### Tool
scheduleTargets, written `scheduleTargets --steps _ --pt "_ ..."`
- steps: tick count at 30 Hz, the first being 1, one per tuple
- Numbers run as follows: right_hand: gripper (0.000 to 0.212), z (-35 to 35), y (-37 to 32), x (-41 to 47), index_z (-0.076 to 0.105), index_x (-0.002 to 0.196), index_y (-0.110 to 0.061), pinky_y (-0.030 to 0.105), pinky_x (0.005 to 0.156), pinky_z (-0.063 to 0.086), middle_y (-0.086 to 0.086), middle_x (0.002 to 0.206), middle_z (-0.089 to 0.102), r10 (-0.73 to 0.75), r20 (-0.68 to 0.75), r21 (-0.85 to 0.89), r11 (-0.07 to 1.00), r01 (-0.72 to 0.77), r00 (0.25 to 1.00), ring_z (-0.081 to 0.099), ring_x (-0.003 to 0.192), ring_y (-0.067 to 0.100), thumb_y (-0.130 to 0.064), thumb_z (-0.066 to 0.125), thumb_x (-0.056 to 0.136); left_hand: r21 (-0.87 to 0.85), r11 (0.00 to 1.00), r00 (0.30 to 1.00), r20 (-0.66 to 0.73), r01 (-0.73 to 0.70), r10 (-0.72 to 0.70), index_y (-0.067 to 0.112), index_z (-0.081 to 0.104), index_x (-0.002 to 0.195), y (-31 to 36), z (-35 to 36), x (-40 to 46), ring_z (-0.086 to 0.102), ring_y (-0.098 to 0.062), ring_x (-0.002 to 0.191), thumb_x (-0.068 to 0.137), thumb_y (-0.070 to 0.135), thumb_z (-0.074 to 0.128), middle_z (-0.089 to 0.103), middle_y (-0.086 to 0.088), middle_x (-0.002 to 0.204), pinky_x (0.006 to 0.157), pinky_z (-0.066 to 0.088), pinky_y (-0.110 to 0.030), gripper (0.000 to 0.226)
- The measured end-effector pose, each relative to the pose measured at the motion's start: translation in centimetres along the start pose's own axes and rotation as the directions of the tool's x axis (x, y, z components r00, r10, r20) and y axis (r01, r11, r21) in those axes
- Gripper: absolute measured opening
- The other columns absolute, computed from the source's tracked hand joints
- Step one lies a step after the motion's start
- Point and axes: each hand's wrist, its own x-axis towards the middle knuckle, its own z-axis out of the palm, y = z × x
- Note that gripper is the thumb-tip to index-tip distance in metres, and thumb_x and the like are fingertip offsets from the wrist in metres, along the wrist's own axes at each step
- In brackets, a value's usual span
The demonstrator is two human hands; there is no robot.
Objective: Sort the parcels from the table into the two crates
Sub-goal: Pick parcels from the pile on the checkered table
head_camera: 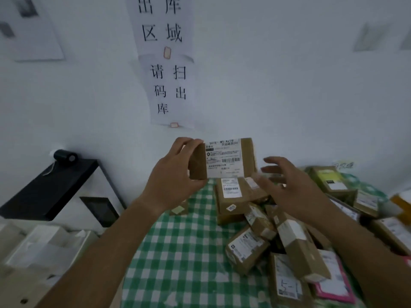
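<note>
Nearest, brown parcels (266,236) heaped on the green-checked tablecloth (184,252). Above them, right hand (293,185) spread, holding nothing, just right of the raised cardboard parcel (224,158). Left hand (175,174) pinching that parcel's left end, label facing the camera. Behind, paper signs (166,63) on the wall.

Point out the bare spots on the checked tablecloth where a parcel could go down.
Bare cloth runs down the table's left-centre, bordered by the left forearm and the parcel pile. The right side is crowded with parcels. The left hand holds up a labelled parcel.
</note>
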Motion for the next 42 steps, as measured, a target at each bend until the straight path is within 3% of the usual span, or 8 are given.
scheduleTargets --steps 2,8,16,22,27,32,36,42 --pt "0.096 -4.0 -0.8 -1.8 0.037 0.146 -0.041 0.019 0.069 0.053 -0.022 0.125 0.057 -0.008 -0.059 0.107 0.994 0.014 0.998 0.063 0.106 0.002 -0.091 0.050 0.065 0.015 0.997 0.996 -0.054 -0.073 0.074 0.029 0.044 0.146 5.1 -1.6 0.7 0.060 -0.010 0.093 0.071 0.032 0.093 0.042 0.011 0.143 0.078 0.047 -0.012 0.089" --pt "0.102 -15.2 1.4 -9.3 0.041 0.148 -0.036 0.038 0.088 0.059 -0.020 0.124 0.065 0.023 -0.224 0.228 0.973 0.030 0.974 0.070 0.102 0.004 -0.092 0.055 0.063 -0.026 0.948 0.941 -0.135 -0.317 0.311 0.028 0.047 0.147 19.5 -2.9 2.3 0.060 -0.007 0.087 0.072 0.031 0.092 0.045 0.010 0.141 0.069 0.050 -0.012 0.088" --pt "0.079 -28.5 8.3 -24.3 0.061 0.134 -0.025 0.038 0.091 0.059 -0.011 0.109 0.077 0.150 -0.514 0.425 0.900 0.099 0.845 0.075 0.098 0.009 -0.071 0.076 0.071 -0.344 0.749 0.823 -0.181 -0.566 0.539 0.034 0.046 0.150 38.5 1.9 2.4 0.062 -0.007 0.097 0.072 0.037 0.093 0.045 0.022 0.141 0.069 0.057 -0.023 0.091" --pt "0.043 -33.9 10.1 -35.2 0.072 0.121 -0.027 0.045 0.099 0.056 -0.005 0.112 0.078 0.198 -0.710 0.394 0.907 0.148 0.675 0.074 0.104 0.017 -0.054 0.070 0.088 -0.920 0.392 0.897 0.165 -0.011 0.410 0.035 0.066 0.134 49.8 5.5 1.4 0.074 -0.008 0.100 0.067 0.062 0.078 0.074 0.015 0.122 0.068 0.055 -0.024 0.073" --pt "0.030 -34.6 9.1 -42.1 0.076 0.115 -0.036 0.050 0.105 0.052 -0.004 0.113 0.077 0.223 -0.798 0.343 0.932 0.119 0.559 0.071 0.109 0.025 -0.051 0.067 0.091 -0.946 0.199 0.736 0.325 0.256 0.594 0.024 0.081 0.112 55.3 7.3 -0.3 0.069 -0.005 0.083 0.073 0.056 0.079 0.079 0.002 0.108 0.073 0.048 -0.030 0.050" --pt "0.030 -32.7 7.3 -45.4 0.076 0.113 -0.030 0.049 0.106 0.050 -0.001 0.114 0.077 0.287 -0.832 0.352 0.934 0.053 0.475 0.073 0.107 0.021 -0.050 0.066 0.093 -0.936 0.166 0.611 0.330 0.310 0.720 0.020 0.082 0.110 56.3 7.7 -1.3 0.069 -0.009 0.084 0.069 0.054 0.083 0.079 -0.005 0.110 0.067 0.055 -0.023 0.053" --pt "0.037 -30.6 6.0 -45.7 0.070 0.124 -0.032 0.040 0.100 0.053 -0.004 0.118 0.076 0.291 -0.796 0.338 0.941 -0.010 0.531 0.072 0.109 0.017 -0.049 0.064 0.092 -0.952 0.207 0.502 0.296 0.226 0.812 0.026 0.079 0.115 53.4 7.6 -0.9 0.075 -0.018 0.103 0.069 0.043 0.085 0.077 -0.004 0.120 0.078 0.060 -0.024 0.050" --pt "0.035 -26.7 5.4 -44.5 0.066 0.126 -0.045 0.031 0.086 0.061 0.000 0.119 0.074 0.246 -0.788 0.319 0.947 0.032 0.564 0.073 0.108 0.023 -0.051 0.063 0.091 -0.950 0.138 0.549 -0.041 -0.281 0.835 0.050 0.056 0.131 48.6 7.2 -1.6 0.069 -0.017 0.104 0.056 0.045 0.095 0.066 0.017 0.127 0.082 0.059 -0.021 0.085"
